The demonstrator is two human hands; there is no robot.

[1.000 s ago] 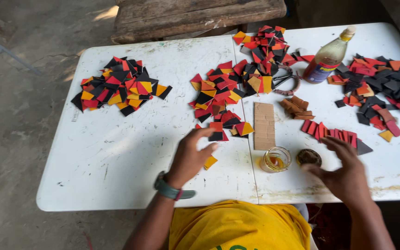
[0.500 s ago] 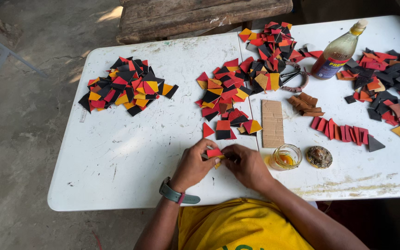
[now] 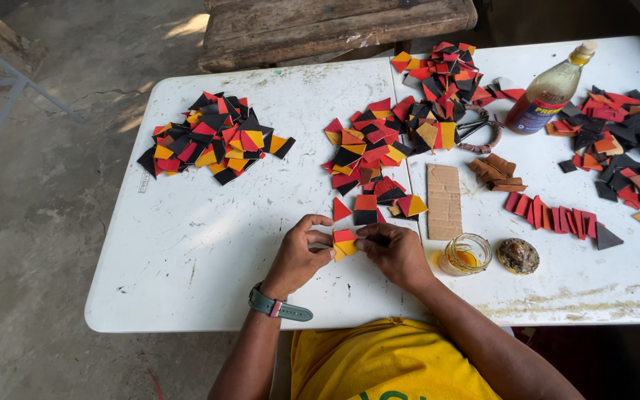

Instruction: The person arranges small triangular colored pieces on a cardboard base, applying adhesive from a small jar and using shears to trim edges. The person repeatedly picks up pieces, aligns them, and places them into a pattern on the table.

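Observation:
Both hands meet over the front of the white table. My left hand, with a green watch on its wrist, and my right hand pinch a small red and yellow piece between their fingertips. Just beyond them lie a red triangle and a red and black piece. A heap of red, black and yellow pieces spreads behind those. A brown cardboard strip lies to the right of my hands.
A second heap of pieces sits at the table's left, more heaps at the back and far right. A small glass jar, a round lid, a bottle, scissors and a row of red strips are right.
My right hand came in from the jar area to join the left; both now hold a red and yellow piece together. The view has shifted slightly.

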